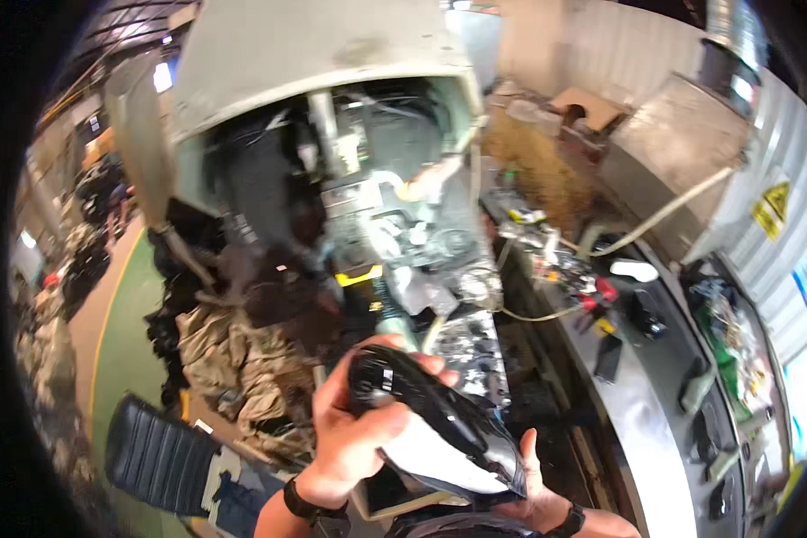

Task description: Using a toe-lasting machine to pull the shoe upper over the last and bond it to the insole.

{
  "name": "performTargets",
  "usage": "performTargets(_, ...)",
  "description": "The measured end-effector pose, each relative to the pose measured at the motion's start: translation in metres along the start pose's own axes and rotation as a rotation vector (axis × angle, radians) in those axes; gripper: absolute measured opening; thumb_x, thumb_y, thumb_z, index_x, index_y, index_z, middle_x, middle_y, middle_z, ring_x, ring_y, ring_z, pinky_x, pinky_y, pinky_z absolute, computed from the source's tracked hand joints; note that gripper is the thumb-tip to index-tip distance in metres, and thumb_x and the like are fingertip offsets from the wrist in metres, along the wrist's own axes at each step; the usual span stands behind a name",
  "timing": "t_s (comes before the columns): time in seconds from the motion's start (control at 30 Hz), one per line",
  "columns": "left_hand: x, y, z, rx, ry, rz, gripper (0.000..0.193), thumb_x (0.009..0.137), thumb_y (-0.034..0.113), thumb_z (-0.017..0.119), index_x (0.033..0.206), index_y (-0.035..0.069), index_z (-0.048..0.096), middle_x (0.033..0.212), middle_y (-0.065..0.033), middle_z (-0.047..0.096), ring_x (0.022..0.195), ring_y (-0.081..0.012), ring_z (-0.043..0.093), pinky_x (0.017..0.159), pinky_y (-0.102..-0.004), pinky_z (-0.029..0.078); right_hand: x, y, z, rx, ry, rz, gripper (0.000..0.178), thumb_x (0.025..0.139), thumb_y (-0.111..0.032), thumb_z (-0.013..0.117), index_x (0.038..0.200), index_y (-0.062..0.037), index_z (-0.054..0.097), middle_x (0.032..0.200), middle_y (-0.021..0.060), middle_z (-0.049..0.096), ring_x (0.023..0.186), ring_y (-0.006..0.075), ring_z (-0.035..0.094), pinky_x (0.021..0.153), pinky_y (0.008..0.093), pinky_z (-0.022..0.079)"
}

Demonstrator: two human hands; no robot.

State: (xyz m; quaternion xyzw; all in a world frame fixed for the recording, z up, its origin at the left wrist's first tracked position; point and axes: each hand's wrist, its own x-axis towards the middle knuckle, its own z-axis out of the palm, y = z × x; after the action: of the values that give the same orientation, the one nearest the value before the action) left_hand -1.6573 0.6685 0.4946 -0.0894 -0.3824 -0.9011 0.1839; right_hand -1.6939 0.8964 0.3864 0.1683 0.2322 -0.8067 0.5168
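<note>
Head view, and we've got the glossy black-and-white piece (433, 405) up, left of the metal desk (641, 435): left grip (351, 438) clamped round its far end, right grip (538, 498) clamped on its near end, lifting apparently done, setting down not yet

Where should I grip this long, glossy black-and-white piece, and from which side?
Probably both ends, from opposite sides: the long, glossy black-and-white piece slants down rightward, so the left hand suits its rounded upper end, the right hand its lower end.
</note>
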Motion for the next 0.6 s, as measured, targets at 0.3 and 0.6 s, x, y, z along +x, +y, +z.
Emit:
performTargets(0.3,0.008,-0.123,0.074,-0.183,-0.437,-0.381,0.059,0.103,0.031,0.058,0.150,0.003,0.036,0.140,-0.0251,0.054,0.131,-0.0403,0.055,0.108,-0.0524,0.047,-0.082,0.010,-0.129,0.583,-0.255,-0.248,0.082,0.090,-0.061,0.062,0.150,-0.0078,0.045,0.150,0.0191,0.049,0.134,0.0426,0.048,0.113,0.0616,0.036)
performTargets(0.6,-0.014,-0.250,0.172,0.203,-0.488,-0.371,0.048,0.101,0.033,0.060,0.135,0.003,0.044,0.116,-0.0231,0.064,0.106,-0.0367,0.067,0.095,-0.0506,0.055,-0.169,-0.007,-0.218,0.694,0.086,-0.443,0.062,0.093,-0.051,0.064,0.137,-0.0079,0.059,0.137,0.0161,0.062,0.126,0.0362,0.056,0.112,0.0548,0.040)
